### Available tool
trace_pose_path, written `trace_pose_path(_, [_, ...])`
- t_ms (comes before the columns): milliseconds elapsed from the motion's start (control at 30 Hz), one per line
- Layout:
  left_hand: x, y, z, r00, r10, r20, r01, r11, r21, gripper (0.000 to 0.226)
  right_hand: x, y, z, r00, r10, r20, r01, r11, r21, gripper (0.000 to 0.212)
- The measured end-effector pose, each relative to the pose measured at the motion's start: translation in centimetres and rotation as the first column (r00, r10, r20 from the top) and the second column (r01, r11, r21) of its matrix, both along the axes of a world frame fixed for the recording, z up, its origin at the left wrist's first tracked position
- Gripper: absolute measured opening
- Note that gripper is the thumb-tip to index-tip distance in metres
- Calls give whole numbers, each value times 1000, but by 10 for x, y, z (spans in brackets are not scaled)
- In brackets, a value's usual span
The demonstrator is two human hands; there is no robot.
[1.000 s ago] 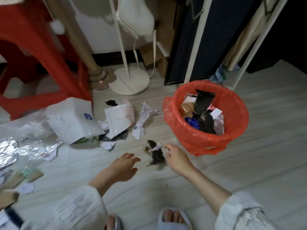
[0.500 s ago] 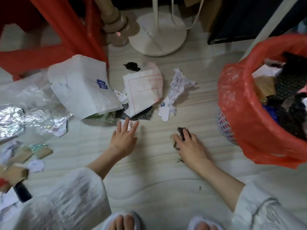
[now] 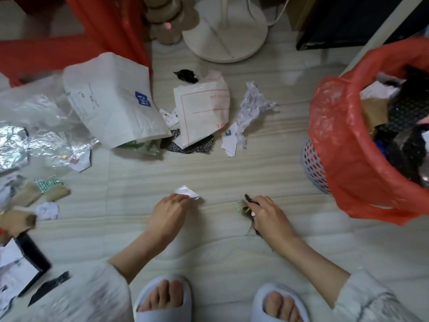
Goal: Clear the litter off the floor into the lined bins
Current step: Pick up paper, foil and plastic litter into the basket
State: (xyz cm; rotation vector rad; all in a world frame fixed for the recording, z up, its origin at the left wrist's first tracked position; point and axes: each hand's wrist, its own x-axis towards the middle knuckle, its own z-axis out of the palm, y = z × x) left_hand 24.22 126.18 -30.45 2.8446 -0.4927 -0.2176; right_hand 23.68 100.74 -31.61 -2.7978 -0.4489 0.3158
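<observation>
Left hand pinching a white scrap low over the floor, right hand clutching dark litter, red-lined bin to the right, already holding rubbish

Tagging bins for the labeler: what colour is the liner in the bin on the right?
Red-orange liner, over a pale perforated basket; head view only.

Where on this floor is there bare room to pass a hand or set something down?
Bare floor runs between the paper pile and both hands, left hand, right hand, as far as the red-lined bin. Also bare between hands and slippers. The left side is crowded with plastic wrap and scraps.
</observation>
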Motion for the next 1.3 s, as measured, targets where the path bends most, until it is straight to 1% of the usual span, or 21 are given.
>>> trace_pose_path(33, [3,-3,1,999,50,-20,-51,997,-50,33,-1,1,4,999,-35,-2,35,998,47,42])
trace_pose_path(100, [8,-13,12,983,175,-59,-183,961,-206,12,2,5,16,993,-111,30,107,987,122,28])
trace_pose_path(133, [11,-20,21,970,230,-77,-242,925,-291,9,6,7,24,986,-160,54,149,974,173,25])
trace_pose_path(200, [19,-33,38,945,314,-90,-322,851,-414,6,17,12,45,964,-250,96,214,935,282,28])
trace_pose_path(233, [23,-41,49,938,334,-91,-337,821,-460,5,23,13,58,954,-278,115,229,918,324,28])
trace_pose_path(267, [27,-48,61,934,346,-92,-344,797,-496,9,28,14,70,944,-304,129,241,900,362,28])
trace_pose_path(400, [50,-81,122,944,329,-12,-263,732,-628,20,47,5,140,887,-391,246,238,843,482,28])
trace_pose_path(533, [78,-127,187,967,223,123,-71,703,-708,7,68,-36,214,755,-481,446,262,845,467,28])
trace_pose_path(600, [91,-160,213,973,148,175,20,706,-708,5,71,-68,242,713,-517,473,330,843,424,29])
trace_pose_path(700, [106,-205,236,975,41,220,124,720,-683,6,71,-106,264,697,-547,464,451,837,309,30])
trace_pose_path(767, [113,-231,240,980,-22,197,142,770,-622,13,70,-124,269,692,-571,441,521,818,242,32])
trace_pose_path(833, [114,-248,237,987,-103,120,150,847,-510,24,68,-135,268,714,-612,339,576,789,211,36])
trace_pose_path(900, [111,-252,229,984,-165,61,174,875,-452,41,66,-136,264,764,-623,168,603,782,160,43])
trace_pose_path(967, [105,-239,222,982,-178,70,190,870,-456,45,62,-127,258,817,-573,60,568,819,86,47])
trace_pose_path(1000, [103,-229,218,982,-171,84,190,864,-466,44,61,-120,255,844,-534,52,531,845,68,47])
trace_pose_path(1067, [100,-203,206,987,-124,99,157,858,-489,42,63,-100,248,891,-437,120,431,899,70,45])
trace_pose_path(1133, [102,-174,190,996,-67,64,89,884,-459,42,68,-76,242,920,-347,181,338,938,78,40])
trace_pose_path(1200, [108,-144,168,1000,-5,-23,-3,935,-353,47,77,-50,233,950,-261,170,249,965,86,38])
trace_pose_path(1300, [122,-99,129,983,82,-165,-106,985,-138,53,95,-11,206,990,-122,65,119,992,49,37])
